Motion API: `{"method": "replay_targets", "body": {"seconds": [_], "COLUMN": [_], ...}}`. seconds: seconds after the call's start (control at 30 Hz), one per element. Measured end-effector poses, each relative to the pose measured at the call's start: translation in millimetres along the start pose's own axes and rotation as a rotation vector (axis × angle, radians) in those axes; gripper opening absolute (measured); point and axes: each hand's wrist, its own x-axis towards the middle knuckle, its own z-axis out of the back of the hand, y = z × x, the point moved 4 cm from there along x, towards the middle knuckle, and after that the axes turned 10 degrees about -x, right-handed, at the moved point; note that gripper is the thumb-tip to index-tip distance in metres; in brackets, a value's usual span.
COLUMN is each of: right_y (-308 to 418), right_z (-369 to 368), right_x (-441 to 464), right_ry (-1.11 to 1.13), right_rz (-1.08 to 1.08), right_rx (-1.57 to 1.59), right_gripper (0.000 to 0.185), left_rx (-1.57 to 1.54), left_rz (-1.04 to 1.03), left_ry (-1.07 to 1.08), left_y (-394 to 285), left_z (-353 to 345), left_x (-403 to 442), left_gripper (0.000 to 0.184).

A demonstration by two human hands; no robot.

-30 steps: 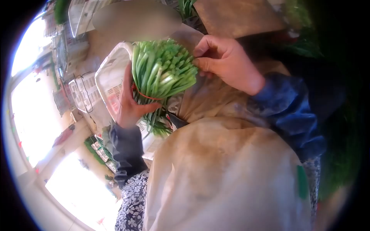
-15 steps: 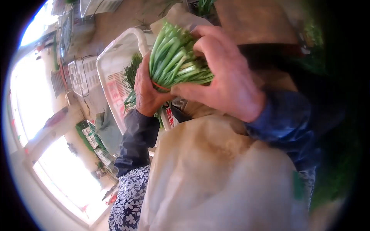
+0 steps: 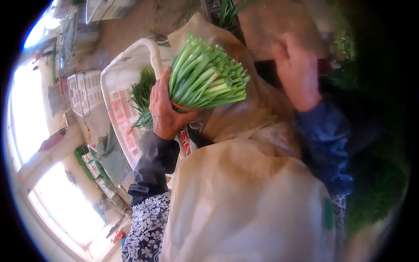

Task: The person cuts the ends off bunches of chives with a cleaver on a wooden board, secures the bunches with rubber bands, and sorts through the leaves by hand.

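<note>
My left hand (image 3: pixel 163 109) is wrapped around a thick bunch of chives (image 3: pixel 209 74). The cut stem ends fan out to the right, while the dark leafy tips hang to the left behind the hand. An orange-red band (image 3: pixel 180 107) circles the stems beside my thumb. Away to the right, my right hand (image 3: pixel 299 72) is over the near edge of a brown board (image 3: pixel 279 26). Its fingers look bent but are blurred by motion, so whether they hold anything cannot be made out.
A white plastic basket (image 3: pixel 117 65) stands just left of the bunch. A stained pale apron (image 3: pixel 248 196) covers my lap. Further left is another white crate (image 3: pixel 85 94). Green leaves (image 3: pixel 228 13) lie at the top, and a dark green mass (image 3: pixel 371 187) fills the right side.
My right hand has let go of the chives' stem ends and moved right to the board. The left hand still holds the bunch, whose cut ends now show fully.
</note>
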Motion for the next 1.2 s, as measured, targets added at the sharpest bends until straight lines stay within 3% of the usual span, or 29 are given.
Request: {"method": "replay_targets", "body": {"seconds": [0.13, 0.2, 0.3, 0.37, 0.43, 0.57, 0.63, 0.73, 0.83, 0.97, 1.03, 1.2], "right_y": [73, 86, 64, 2, -53, -52, -31, -5, 15, 31, 34, 45], "right_z": [19, 8, -2, -18, -21, -15, -22, -29, -15, -25, -23, -22], "right_x": [-9, -10, -9, -2, -11, -25, -26, -28, -20, -12, -8, -1], "right_ry": [-0.164, -0.066, -0.144, 0.228, 0.168, 0.275, 0.195, 0.257, 0.143, 0.217, 0.243, 0.338], "right_rz": [0.309, 0.330, 0.307, -0.040, 0.122, -0.070, -0.105, -0.125, 0.011, 0.213, 0.184, 0.239], "right_rx": [0.114, 0.160, 0.163, -0.287, -0.428, -0.401, 0.772, 1.043, 0.916, 0.798, 0.821, 0.789], "right_gripper": [0.014, 0.016, 0.013, 0.010, 0.012, 0.018, 0.022, 0.031, 0.026, 0.024, 0.022, 0.016], "left_rx": [0.007, -0.023, -0.046, -0.100, -0.082, -0.144, -0.196, -0.188, -0.230, -0.252, -0.249, -0.100], "left_rz": [0.012, 0.052, 0.093, 0.091, 0.101, 0.117, 0.161, 0.168, 0.162, 0.156, 0.208, 0.063], "left_ry": [-0.018, -0.011, 0.017, 0.012, 0.044, 0.028, 0.023, 0.035, -0.003, -0.003, 0.017, 0.027], "left_y": [2, 4, 20, 36, 37, 35, 32, 31, 47, 45, 48, 27], "left_z": [-4, -4, -3, -2, -1, 1, 2, 4, 2, 3, 3, 6], "left_x": [-4, -6, -10, -18, -17, -18, -17, -20, -29, -30, -31, -20], "left_gripper": [0.104, 0.103, 0.106, 0.109, 0.111, 0.110, 0.108, 0.108, 0.112, 0.116, 0.118, 0.116]}}
